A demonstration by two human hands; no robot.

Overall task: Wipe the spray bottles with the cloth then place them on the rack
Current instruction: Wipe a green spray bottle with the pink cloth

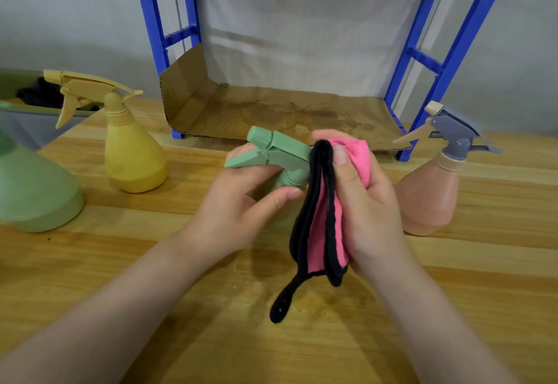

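Note:
My left hand (241, 202) grips a green spray bottle (277, 154) around its neck, just under the trigger head; the bottle's body is hidden behind my hands. My right hand (365, 202) holds a pink cloth with black edging (324, 220) bunched against the back of the green spray head, and the cloth's tail hangs down over the table. A yellow spray bottle (133, 154) stands at the left. A pink bottle with a grey head (428, 196) stands at the right. The blue rack (453, 60) stands behind, its lowest shelf lined with cardboard (271, 111).
Another green bottle (36, 193) sits at the far left edge, partly cut off. A green bin (18, 108) with dark contents stands behind the yellow bottle. The wooden table (271, 338) runs under everything, and a grey wall lies behind the rack.

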